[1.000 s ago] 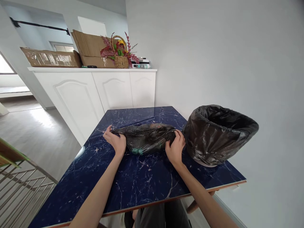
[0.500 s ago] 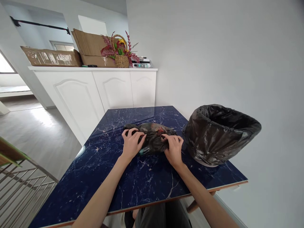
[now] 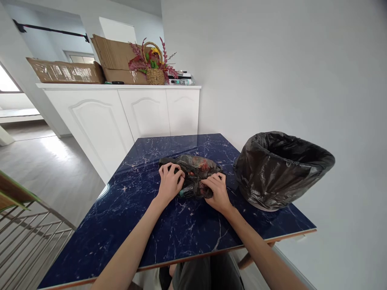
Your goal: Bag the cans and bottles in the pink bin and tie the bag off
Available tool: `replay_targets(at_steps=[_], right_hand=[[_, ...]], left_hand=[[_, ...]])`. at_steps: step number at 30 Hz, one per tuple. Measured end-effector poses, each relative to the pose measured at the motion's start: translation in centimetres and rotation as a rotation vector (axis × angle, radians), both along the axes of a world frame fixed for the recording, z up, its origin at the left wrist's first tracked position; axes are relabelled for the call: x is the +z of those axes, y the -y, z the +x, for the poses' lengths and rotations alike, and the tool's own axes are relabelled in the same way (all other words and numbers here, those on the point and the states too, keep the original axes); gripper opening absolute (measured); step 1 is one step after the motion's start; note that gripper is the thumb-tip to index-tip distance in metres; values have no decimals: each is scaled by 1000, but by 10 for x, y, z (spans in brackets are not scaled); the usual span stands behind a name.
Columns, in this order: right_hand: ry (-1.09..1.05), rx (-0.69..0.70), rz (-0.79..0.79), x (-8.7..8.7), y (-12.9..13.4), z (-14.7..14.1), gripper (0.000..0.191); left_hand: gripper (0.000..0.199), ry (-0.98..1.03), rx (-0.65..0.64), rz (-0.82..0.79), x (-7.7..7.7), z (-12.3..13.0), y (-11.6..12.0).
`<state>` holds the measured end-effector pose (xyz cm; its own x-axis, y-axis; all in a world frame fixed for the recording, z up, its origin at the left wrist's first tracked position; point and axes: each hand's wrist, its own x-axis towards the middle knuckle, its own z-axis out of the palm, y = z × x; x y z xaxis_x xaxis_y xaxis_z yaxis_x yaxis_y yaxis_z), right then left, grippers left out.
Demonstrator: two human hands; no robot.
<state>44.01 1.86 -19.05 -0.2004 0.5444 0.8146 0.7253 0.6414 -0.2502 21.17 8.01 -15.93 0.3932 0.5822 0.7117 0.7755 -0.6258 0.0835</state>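
Note:
A filled black plastic bag [image 3: 190, 164] lies on the dark blue marbled table [image 3: 178, 233] in front of me. Reddish and pale shapes show faintly through its thin film, and a teal bit shows low near its middle. My left hand [image 3: 169, 181] has its curled fingers closed on the bag's left end. On the right side, my right hand [image 3: 217, 191] grips the bunched film with bent fingers. What exactly is inside the bag cannot be made out.
To the right stands a bin lined with a black bag [image 3: 281, 173], its mouth open. Beyond the table is a white cabinet [image 3: 148, 112] bearing cardboard boxes [image 3: 66, 72], a flower basket [image 3: 155, 75] and a plastic bottle [image 3: 185, 82]. A metal rack [image 3: 33, 237] is at the left.
My right hand has shifted slightly left and down with the bunched film. The bag is spread a little differently, showing more of the reddish shapes. My left hand has moved slightly right.

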Motion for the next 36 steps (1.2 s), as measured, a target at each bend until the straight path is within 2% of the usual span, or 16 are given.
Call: replay_targets(at_steps=[6,12,18,22,25,27,32,36], right_hand=[[12,-23,-18,1,0,0,9],[72,100,-105,7,9,-2,6],[216,258,-250,8,30,9,18],[221,283,-361,8,52,22,21],[203,287,-437,7,71,28,36],[201,294,-482,7,80,30,40],[86,262,-543,9,86,30,36],[-30,166,-548,5,82,28,36]], left_hand=[[22,66,-38,21,10,-3,14],[25,-34,-167,-14,23,-35,45],[25,-230,-263,-153,18,-72,61],[21,-257,-213,-226,12,-85,61],[25,-204,-112,-217,10,-79,61],[28,-177,-90,-203,10,-68,61],[37,-151,-114,-231,4,-38,54],[48,-76,-120,-284,-6,-33,47]])
